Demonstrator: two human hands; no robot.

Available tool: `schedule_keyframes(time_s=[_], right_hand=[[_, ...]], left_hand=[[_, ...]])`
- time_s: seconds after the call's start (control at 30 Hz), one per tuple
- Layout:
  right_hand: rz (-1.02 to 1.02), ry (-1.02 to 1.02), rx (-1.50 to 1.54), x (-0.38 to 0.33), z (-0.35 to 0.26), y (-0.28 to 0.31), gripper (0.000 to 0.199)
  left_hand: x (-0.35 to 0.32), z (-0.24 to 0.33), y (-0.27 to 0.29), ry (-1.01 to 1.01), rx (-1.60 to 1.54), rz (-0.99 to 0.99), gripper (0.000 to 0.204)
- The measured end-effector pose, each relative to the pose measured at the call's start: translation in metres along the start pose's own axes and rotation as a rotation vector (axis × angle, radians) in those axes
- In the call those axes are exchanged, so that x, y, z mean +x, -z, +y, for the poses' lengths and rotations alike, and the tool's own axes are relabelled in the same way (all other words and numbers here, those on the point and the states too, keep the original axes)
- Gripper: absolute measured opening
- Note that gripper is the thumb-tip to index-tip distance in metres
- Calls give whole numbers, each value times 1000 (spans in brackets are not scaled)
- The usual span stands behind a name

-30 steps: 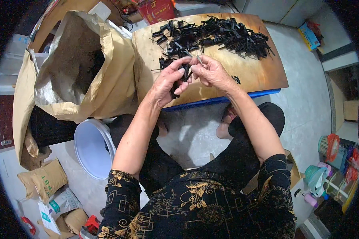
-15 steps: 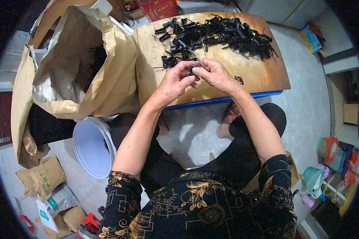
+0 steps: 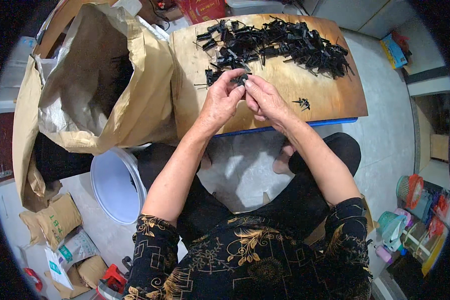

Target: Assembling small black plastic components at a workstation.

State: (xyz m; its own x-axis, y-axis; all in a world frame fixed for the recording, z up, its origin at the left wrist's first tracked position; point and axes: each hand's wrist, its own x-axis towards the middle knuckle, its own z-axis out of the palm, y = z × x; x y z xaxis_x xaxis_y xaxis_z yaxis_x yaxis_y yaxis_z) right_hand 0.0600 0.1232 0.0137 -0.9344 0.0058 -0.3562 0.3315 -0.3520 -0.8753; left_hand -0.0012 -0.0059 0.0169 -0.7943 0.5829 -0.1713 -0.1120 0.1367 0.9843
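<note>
Wooden tabletop (image 3: 337, 92) carries a black-part pile (image 3: 295, 42); just on the person's side of that pile, left hand (image 3: 221, 99) and right hand (image 3: 266, 97) both pinch a small black part (image 3: 241, 79), likely mid fingertip work, so next move calls for steady, light pressure.

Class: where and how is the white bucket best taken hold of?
The bucket is probably best gripped by its left rim, from the left and above, hooking over the edge: the round, open rim shows there, while the sack crowds its far side and the person's left leg its right.
</note>
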Motion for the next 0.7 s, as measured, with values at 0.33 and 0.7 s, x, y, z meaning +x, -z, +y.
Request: schedule_keyframes(time_s=[0.33,0.7], right_hand=[[-21,-53,91,14,4,-7,28],[-89,137,-181,61,22,11,23]], left_hand=[[5,-12,4,-157,172,97,33],[18,-29,11,-262,290,189,33]])
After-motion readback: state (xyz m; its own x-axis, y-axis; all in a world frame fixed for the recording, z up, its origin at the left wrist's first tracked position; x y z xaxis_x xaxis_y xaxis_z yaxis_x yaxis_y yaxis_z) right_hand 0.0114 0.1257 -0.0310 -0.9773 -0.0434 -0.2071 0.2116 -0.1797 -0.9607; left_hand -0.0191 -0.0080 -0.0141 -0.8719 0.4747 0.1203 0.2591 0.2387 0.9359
